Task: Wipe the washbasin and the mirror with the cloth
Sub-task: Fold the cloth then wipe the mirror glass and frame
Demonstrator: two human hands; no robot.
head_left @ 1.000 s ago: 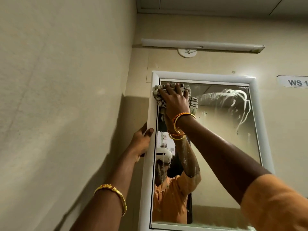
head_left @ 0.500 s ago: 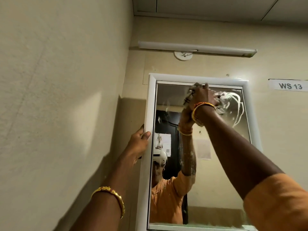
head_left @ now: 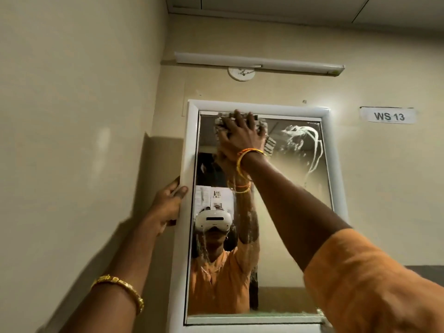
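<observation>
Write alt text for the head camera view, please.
A right hand presses a cloth against the top of a white-framed mirror, beside white soap streaks, while the left hand grips the frame's left edge.

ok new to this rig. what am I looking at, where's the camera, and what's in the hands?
There is no robot here: a person works with two bare hands. The single picture comes from a wide-angle camera worn on the person's head, tilted up at a wall. The white headset shows in the reflection.

The right hand presses a checked cloth flat against the top of the mirror, near its upper left corner. White soapy streaks remain on the glass to the right of the cloth.

The left hand grips the mirror's white frame on its left edge, fingers wrapped over it.

Above hang a tube light and, to the right, a label reading WS 13. The washbasin is out of view.
</observation>
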